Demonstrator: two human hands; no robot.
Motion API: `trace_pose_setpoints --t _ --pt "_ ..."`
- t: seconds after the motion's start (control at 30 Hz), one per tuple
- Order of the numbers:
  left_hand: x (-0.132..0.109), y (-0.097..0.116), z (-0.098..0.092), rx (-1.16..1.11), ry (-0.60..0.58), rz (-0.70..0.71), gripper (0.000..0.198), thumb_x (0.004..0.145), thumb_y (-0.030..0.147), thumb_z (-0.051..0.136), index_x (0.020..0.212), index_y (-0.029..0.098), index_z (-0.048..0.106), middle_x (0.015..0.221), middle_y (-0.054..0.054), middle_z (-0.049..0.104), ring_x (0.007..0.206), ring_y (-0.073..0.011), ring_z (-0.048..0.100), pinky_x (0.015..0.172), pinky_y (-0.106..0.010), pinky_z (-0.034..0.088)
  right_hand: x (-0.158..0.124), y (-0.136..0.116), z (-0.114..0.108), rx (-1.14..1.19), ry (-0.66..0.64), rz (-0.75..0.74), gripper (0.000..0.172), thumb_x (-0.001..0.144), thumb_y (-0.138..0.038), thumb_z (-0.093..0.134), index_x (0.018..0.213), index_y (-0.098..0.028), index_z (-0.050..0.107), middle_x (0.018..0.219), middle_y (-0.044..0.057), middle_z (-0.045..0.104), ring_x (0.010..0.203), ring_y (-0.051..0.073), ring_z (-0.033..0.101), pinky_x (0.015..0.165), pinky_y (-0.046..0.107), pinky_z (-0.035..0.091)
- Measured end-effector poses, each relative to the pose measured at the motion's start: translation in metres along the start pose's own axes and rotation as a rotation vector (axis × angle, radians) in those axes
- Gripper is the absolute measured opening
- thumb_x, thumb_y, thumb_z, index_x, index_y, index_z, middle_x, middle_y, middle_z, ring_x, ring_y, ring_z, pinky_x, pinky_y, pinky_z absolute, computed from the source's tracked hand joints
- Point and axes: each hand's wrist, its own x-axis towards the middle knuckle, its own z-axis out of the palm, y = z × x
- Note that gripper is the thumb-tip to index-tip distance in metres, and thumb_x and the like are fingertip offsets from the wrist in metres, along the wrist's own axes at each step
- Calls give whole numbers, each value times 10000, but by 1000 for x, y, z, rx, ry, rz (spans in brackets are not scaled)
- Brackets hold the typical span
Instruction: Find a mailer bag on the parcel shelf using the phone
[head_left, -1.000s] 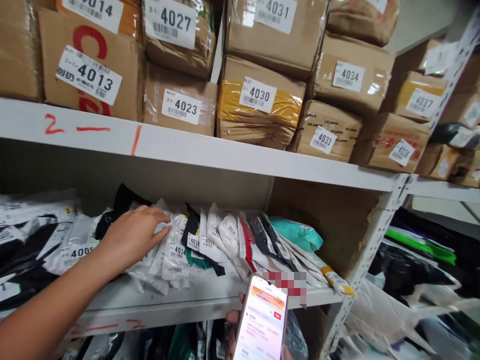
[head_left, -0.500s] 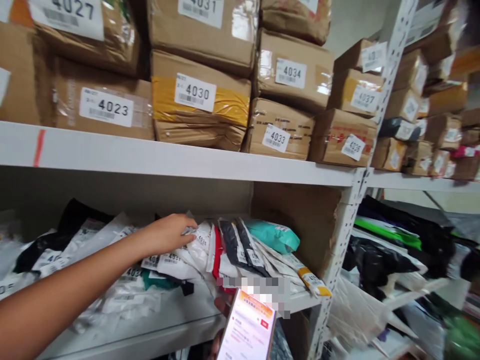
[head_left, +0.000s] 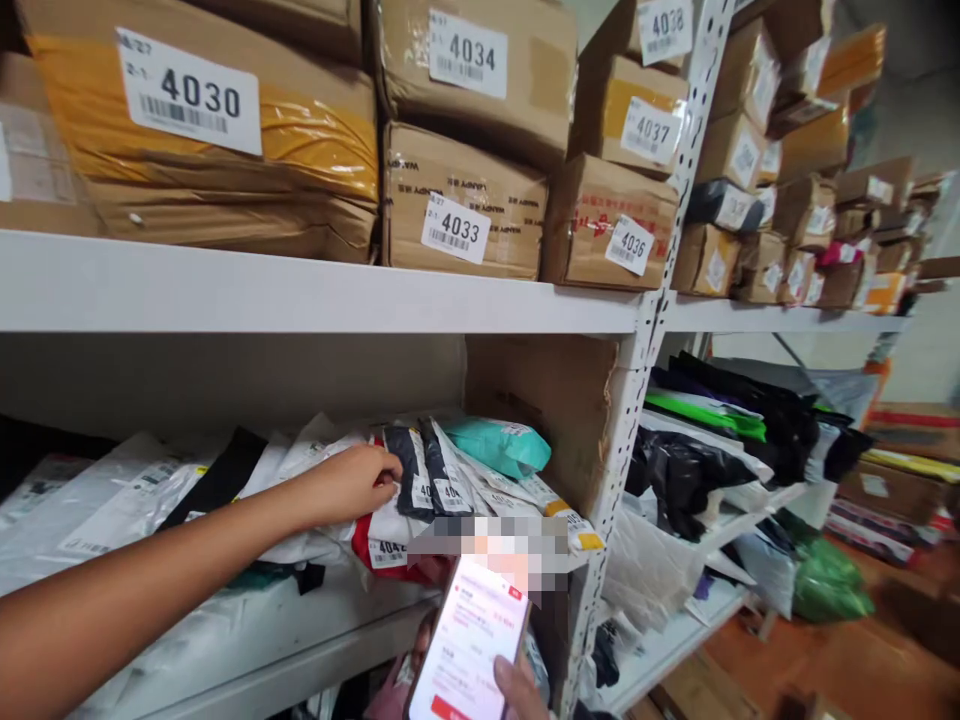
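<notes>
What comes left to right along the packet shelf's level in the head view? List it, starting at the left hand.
Left hand → two dark packets → teal packet → perforated shelf post → crumpled black bag → green bag.

Left forearm is bare; right hand, too.

room above bags, below shelf

White shelving, reddish-brown floor, pale wall
</notes>
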Motion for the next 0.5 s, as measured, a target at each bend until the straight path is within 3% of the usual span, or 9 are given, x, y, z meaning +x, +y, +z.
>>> trace_pose_setpoints --t 0.1,0.2,0.27,0.37,0.43,0.5 --pt "-3 -3 -2 -83 -122 31 493 702 204 468 1181 225 583 1152 -36 646 1009 -190 597 835 -250 446 5 -6 10 46 -2 7 615 532 -389 781 1064 -122 625 835 165 732 708 264 675 656 370 520" --pt "-9 -5 -2 -149 -188 49 786 659 225 557 1403 262 307 1377 -55 476 1181 -220 499 932 -276 409 14 -8 12 97 17 -29 711 513 -379 800 1149 -148 583 822 127 739 731 263 680 706 385 524" --pt "-12 -4 1 -117 -124 30 735 660 275 607 1355 261 368 1306 -65 529 1127 -230 529 905 -296 422 16 -11 10 122 29 -65 695 504 -396 800 1128 -167 597 809 113 743 741 280 684 744 427 522" --pt "-11 1 4 32 11 -27 281 768 373 526 982 197 576 972 -66 648 889 -232 595 781 -330 443 8 -17 5 87 29 -53 570 524 -391 790 1025 -168 635 805 117 744 718 293 684 717 454 519" --pt "-10 5 2 116 28 -12 261 797 412 484 909 195 576 932 -68 640 886 -246 588 786 -354 434 0 -18 5 11 14 17 482 537 -373 790 938 -144 649 797 138 740 689 284 682 653 417 513" --pt "-11 6 -4 113 -68 31 433 696 450 605 1055 214 550 1083 -70 614 996 -265 566 843 -359 430 -7 -13 8 -63 -19 97 472 516 -362 807 889 -121 647 793 154 736 672 273 680 616 382 498"
